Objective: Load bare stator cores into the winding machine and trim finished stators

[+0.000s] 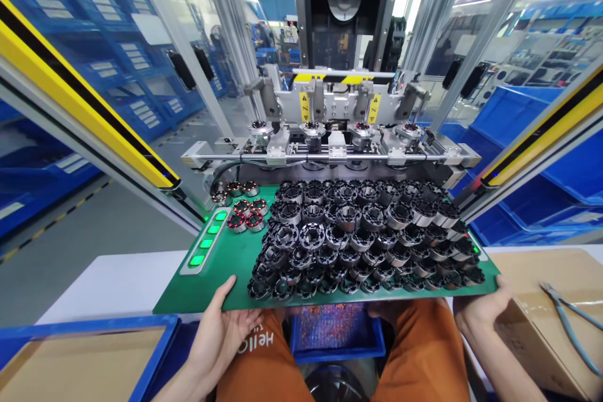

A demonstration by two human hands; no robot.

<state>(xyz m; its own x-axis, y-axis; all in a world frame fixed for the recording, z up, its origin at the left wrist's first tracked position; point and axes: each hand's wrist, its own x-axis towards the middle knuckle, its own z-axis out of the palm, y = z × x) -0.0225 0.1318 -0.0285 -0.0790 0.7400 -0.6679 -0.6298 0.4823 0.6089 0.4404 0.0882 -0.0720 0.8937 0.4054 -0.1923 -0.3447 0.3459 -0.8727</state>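
Observation:
My left hand [228, 320] holds the front edge of a green worktop [221, 292], its thumb on top and its fingers below the edge. At the front right corner, my right hand [485, 308] grips the same worktop, with its fingers partly hidden. Between my hands, many black-and-silver motor stator cores [348, 217] stand in stacked rows on the green surface. Several stators wound with copper wire [245, 220] sit in a small group at the back left. A panel with lit green buttons [206, 244] lies to the left of the stacks.
Behind the worktop stands a machine with several stations [336, 138]. Yellow-edged posts [85, 94] flank it. A blue bin with wire scraps [336, 330] sits below, between my knees. Pliers [568, 320] lie on a cardboard box [532, 326] at right; a blue crate [172, 333] is at left.

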